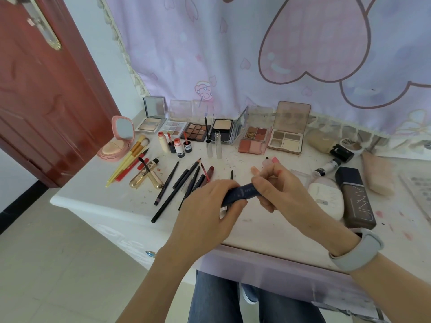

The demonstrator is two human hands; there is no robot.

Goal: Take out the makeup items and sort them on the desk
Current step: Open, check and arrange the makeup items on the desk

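A dark blue tube is held over the near part of the white desk, gripped at both ends. The left hand has its fingers curled round the tube's lower-left end, thumb tucked beneath it; the right hand pinches the upper-right end, fingers bent tight around it. A grey wristband sits on the right wrist.

Just beyond the left hand lies a loose fan of dark pencils — some partly hidden behind the knuckles. Farther left of them rest a gold mascara tube and a bundle of yellow-handled brushes, with a pink cushion compact standing open past those.

Right of the right hand, a white oval case lies next to a dark foundation bottle, which is flat on its side. Well beyond both hands, along the far edge, a row of open eyeshadow palettes leans against a lilac curtain printed with pink hearts. In front of that row stand small lip tint bottles and two slim silver tubes.
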